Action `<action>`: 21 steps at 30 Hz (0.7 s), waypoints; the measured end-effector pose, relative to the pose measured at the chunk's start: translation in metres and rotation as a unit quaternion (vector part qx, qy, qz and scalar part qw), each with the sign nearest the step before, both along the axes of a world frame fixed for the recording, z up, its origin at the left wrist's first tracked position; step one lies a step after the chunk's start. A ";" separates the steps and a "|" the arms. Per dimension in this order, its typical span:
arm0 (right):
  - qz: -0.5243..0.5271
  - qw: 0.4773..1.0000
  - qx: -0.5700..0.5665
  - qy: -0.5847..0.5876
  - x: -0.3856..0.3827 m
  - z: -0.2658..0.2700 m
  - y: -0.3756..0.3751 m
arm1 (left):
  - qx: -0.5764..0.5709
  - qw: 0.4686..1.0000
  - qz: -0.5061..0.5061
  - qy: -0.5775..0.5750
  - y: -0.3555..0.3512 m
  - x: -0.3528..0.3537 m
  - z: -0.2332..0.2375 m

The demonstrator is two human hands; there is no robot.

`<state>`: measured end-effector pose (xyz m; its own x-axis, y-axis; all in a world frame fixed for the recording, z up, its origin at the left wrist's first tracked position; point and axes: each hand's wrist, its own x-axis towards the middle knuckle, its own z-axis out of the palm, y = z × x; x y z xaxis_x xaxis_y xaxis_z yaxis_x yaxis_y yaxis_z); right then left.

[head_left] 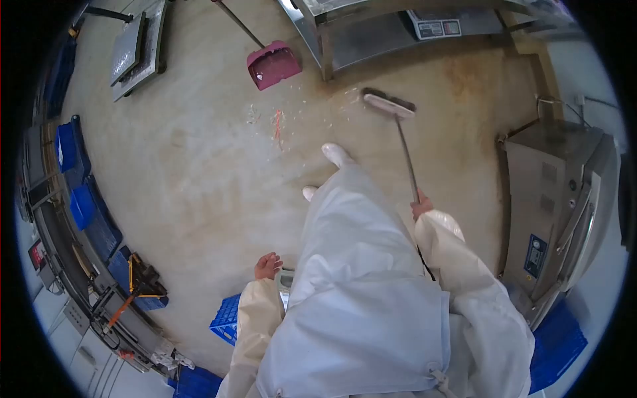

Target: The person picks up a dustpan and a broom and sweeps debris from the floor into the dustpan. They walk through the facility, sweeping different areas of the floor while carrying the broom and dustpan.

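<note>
Blue plastic crates (pixel 91 209) lined the far left of a stained, tan floor (pixel 199 166). The person's left hand (pixel 268 265) hung released, fingers loosely curled around nothing visible, near a blue lattice-sided crate (pixel 227 320). Farther out, a dark-pink plastic dustpan (pixel 274 65) with a long handle lay on the floor, pale scraps and orange-red strands (pixel 279 129) scattered on the near side of it. To their right, a long-handled broom with a pale head and dark bristles (pixel 406 149) reached out from the person's right hand (pixel 421 204), which grasped its handle. The broom's long axis ran forward and slightly left, its slightly blurred head pointing away from the person and set crosswise, just short of a metal counter (pixel 371 43). A boxy stainless-steel machine (pixel 547 199) stood at far right.
</note>
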<state>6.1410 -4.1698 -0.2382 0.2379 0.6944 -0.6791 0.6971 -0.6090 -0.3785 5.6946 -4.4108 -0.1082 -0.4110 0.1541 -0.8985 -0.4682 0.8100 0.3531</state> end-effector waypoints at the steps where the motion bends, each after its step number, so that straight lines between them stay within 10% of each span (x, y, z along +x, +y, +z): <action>1: -0.035 0.998 -0.047 -0.024 -0.004 -0.008 0.012 | 0.000 1.000 -0.004 0.004 -0.003 -0.003 0.001; 4: -0.155 0.963 -0.184 0.122 -0.019 -0.018 0.055 | -0.002 1.000 -0.012 0.011 -0.013 -0.009 0.003; 8: 0.130 0.978 -0.097 -0.131 -0.057 -0.060 0.003 | -0.018 1.000 -0.006 0.000 -0.041 -0.014 0.001; 12: 0.136 0.978 -0.056 -0.145 -0.086 -0.062 -0.051 | -0.022 1.000 -0.012 -0.013 -0.072 -0.020 -0.014; 16: -0.092 0.959 -0.195 0.184 -0.083 0.046 -0.031 | 0.003 1.000 -0.007 -0.014 -0.096 -0.040 -0.028; 21: -0.195 0.967 -0.093 0.138 -0.066 0.056 -0.056 | 0.019 1.000 0.007 0.006 -0.113 -0.066 -0.025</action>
